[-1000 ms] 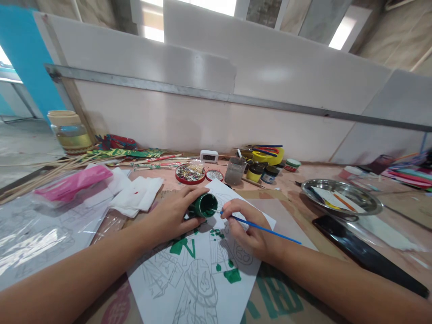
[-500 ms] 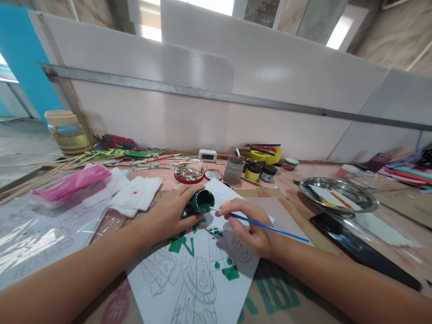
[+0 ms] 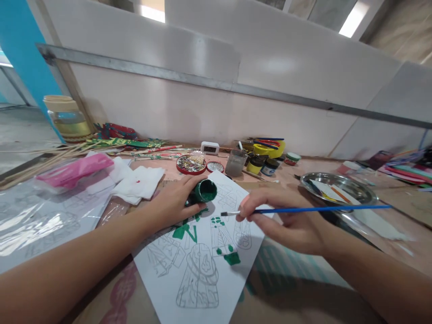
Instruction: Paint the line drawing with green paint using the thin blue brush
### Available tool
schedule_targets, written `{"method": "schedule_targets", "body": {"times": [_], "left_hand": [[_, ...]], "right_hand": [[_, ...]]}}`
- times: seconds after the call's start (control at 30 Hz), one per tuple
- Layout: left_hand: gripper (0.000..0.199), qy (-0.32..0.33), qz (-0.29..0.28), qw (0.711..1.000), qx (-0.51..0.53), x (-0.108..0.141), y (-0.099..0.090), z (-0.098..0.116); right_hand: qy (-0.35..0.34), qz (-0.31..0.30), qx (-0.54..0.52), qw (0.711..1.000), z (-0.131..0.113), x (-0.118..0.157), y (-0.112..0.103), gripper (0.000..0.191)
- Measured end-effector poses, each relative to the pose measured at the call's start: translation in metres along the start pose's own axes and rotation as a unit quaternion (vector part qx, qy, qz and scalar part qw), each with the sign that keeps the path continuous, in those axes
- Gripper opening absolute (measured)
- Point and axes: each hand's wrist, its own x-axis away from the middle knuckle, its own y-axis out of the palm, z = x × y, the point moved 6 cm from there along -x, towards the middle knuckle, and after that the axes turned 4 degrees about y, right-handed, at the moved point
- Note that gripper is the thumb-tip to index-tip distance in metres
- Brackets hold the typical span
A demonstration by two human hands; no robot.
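Observation:
My left hand [image 3: 172,200] is wrapped round a small jar of green paint [image 3: 205,191], tilted with its mouth toward me, over the upper left part of a white sheet [image 3: 199,288]. Pencil drawings cover the sheet, some with patches painted green. In my right hand [image 3: 276,216] a thin blue paintbrush [image 3: 303,209] is pinched near its metal collar. The brush lies nearly level, its dark tip pointing left above the sheet, apart from the jar and just right of it.
Behind the sheet stand a red dish of beads [image 3: 191,164], a cup of murky water [image 3: 236,163], paint jars [image 3: 270,167] and a small white clock [image 3: 209,147]. A metal bowl [image 3: 367,198] is at right, folded tissues [image 3: 138,183] and a pink packet [image 3: 77,171] at left.
My right hand has drawn the brush out of the jar's mouth and moved right, turning the brush nearly level. My left hand still holds the jar. The view has shifted slightly.

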Motion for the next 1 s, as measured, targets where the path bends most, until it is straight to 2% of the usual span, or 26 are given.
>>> {"method": "schedule_targets", "body": {"times": [0.1,0.17,0.33,0.5,0.7,1.0], "left_hand": [[0.064,-0.003,0.005,1.0,0.001,0.001,0.0,-0.001],[0.064,-0.002,0.007,1.0,0.001,0.001,0.001,-0.001],[0.065,0.001,0.007,1.0,0.002,0.0,0.001,0.0],[0.065,-0.002,0.008,1.0,-0.004,-0.001,0.0,0.0],[0.065,-0.002,0.008,1.0,0.003,-0.002,0.0,0.0],[0.066,-0.01,0.002,1.0,0.002,-0.002,0.0,0.0]], "right_hand": [[0.032,-0.016,-0.037,0.999,0.011,0.006,0.027,0.018],[0.057,-0.002,-0.057,0.997,0.021,0.011,0.041,0.02],[0.127,0.014,-0.111,0.986,0.047,0.021,0.061,0.014],[0.131,0.029,-0.113,0.984,0.052,0.023,0.062,0.011],[0.119,0.011,-0.085,0.989,0.049,0.024,0.063,0.013],[0.098,0.021,-0.071,0.992,0.048,0.023,0.062,0.016]]}}
